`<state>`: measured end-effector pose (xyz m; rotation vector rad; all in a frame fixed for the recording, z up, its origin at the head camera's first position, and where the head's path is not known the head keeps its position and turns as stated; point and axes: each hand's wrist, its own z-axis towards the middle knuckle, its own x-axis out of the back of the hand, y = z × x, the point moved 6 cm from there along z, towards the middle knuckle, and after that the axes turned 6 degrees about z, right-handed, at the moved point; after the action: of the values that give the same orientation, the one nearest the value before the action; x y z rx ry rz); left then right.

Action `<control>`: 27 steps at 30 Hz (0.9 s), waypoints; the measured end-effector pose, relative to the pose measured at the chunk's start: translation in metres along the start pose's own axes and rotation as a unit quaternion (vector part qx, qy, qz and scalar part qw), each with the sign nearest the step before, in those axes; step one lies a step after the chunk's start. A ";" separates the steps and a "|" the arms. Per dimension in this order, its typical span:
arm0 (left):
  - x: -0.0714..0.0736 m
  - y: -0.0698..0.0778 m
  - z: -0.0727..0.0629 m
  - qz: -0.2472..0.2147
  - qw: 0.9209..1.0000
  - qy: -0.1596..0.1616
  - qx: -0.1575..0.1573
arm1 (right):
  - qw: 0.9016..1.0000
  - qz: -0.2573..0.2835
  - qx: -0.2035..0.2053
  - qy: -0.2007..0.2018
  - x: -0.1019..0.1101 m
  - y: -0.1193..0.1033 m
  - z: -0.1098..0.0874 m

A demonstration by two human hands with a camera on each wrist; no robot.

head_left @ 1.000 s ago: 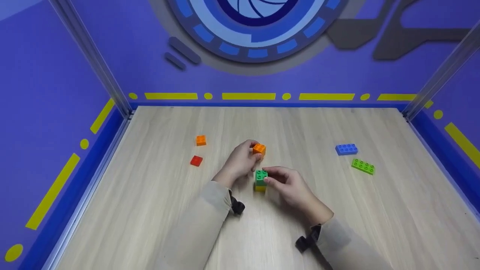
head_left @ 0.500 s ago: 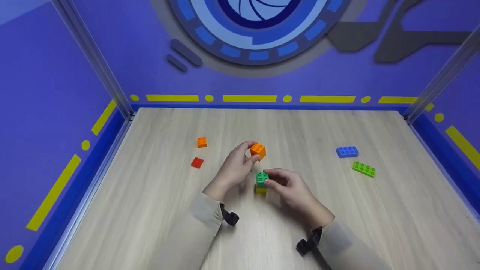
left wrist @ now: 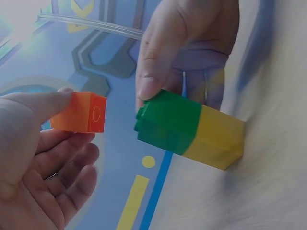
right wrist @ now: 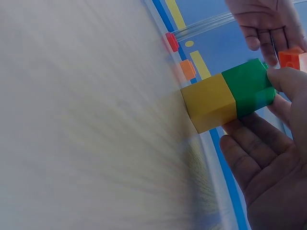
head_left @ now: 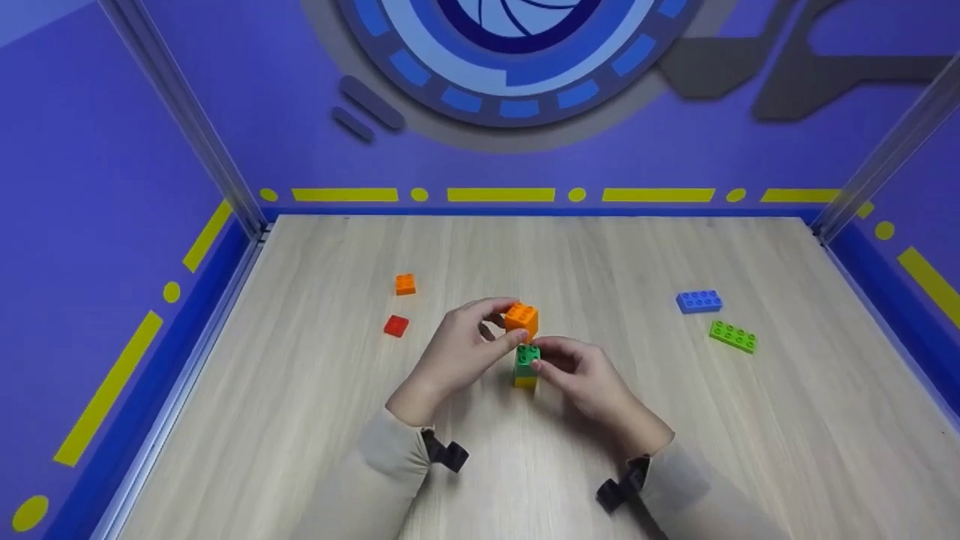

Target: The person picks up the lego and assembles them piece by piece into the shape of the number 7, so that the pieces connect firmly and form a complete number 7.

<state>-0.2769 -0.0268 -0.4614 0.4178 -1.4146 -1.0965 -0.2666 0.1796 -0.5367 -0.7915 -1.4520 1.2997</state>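
My left hand (head_left: 454, 352) pinches an orange toy building brick (head_left: 522, 321) between thumb and fingers. That brick hangs just above and behind a small stack, apart from it in the left wrist view. The stack is a green brick (left wrist: 170, 120) with studs on top of a yellow brick (left wrist: 216, 139), standing upright on the table. My right hand (head_left: 592, 379) grips the green brick from the right, thumb on the near side, fingers behind. In the right wrist view the yellow brick (right wrist: 209, 103) shows below the fingers.
On the left of the table (head_left: 300, 420) lie a second orange brick (head_left: 405, 284) and a thin red brick (head_left: 396, 325). A blue brick (head_left: 699, 301) and a lime green brick (head_left: 733, 337) lie at the right. Blue-purple walls (head_left: 480, 169) enclose the back and sides.
My left hand has lifted the orange brick and brought it nearer, over the back of the green brick. My right hand has stayed on the stack.
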 end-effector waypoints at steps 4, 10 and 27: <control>0.000 -0.001 -0.002 -0.024 1.000 0.005 0.004 | 1.000 -0.007 0.002 -0.001 -0.001 0.000 -0.001; -0.006 -0.001 -0.003 -0.018 1.000 -0.002 -0.003 | 1.000 -0.022 0.010 0.005 -0.001 -0.001 -0.003; -0.022 -0.002 -0.005 -0.030 0.998 -0.045 -0.013 | 0.999 -0.027 0.024 -0.009 -0.001 -0.002 -0.004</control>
<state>-0.2692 -0.0118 -0.4770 0.3992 -1.4735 -1.1935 -0.2620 0.1798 -0.5348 -0.7070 -1.4415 1.2985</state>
